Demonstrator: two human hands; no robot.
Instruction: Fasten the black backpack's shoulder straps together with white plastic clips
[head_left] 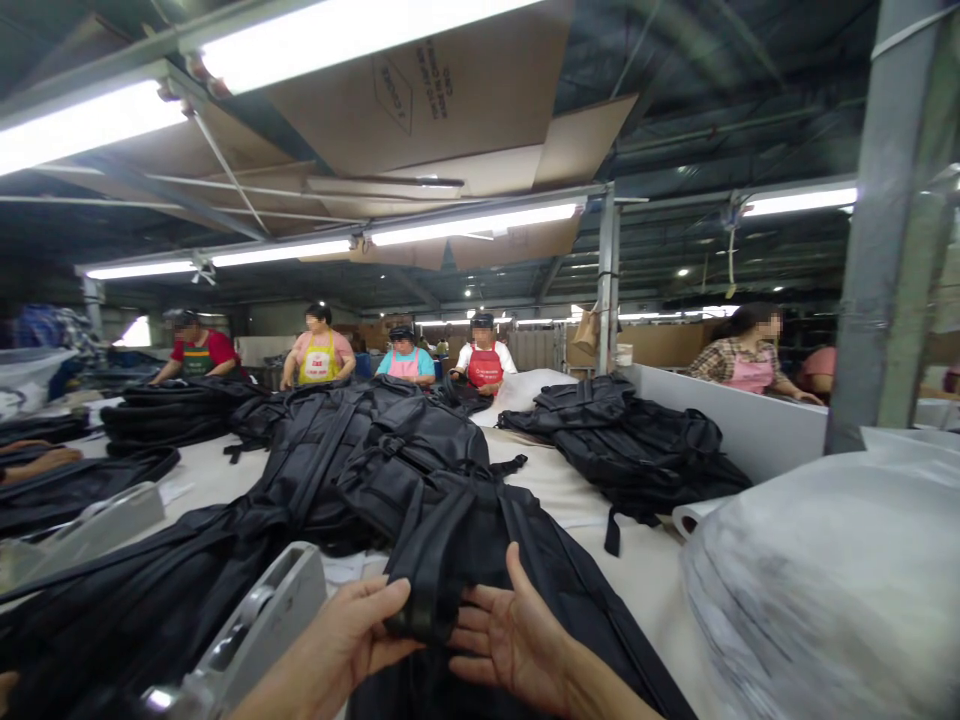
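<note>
A black backpack (570, 590) lies on the pale table in front of me. Its wide black shoulder strap (429, 575) loops up toward me, and my left hand (367, 625) grips the strap's near end between thumb and fingers. To the right of the strap is my right hand (517, 640), open, palm turned inward, thumb raised and fingers stretched toward the strap. Its fingertips are close to the strap's edge; whether they touch it I cannot tell. Behind the strap, more black backpacks (375, 430) are heaped together.
A grey metal machine arm (281, 610) stands left of my left hand. Another pile of black backpacks (637, 445) lies at right, near a large clear plastic bag (825, 570) and a grey post (877, 230). Several people work across the table; a co-worker's hand (37, 460) shows at far left.
</note>
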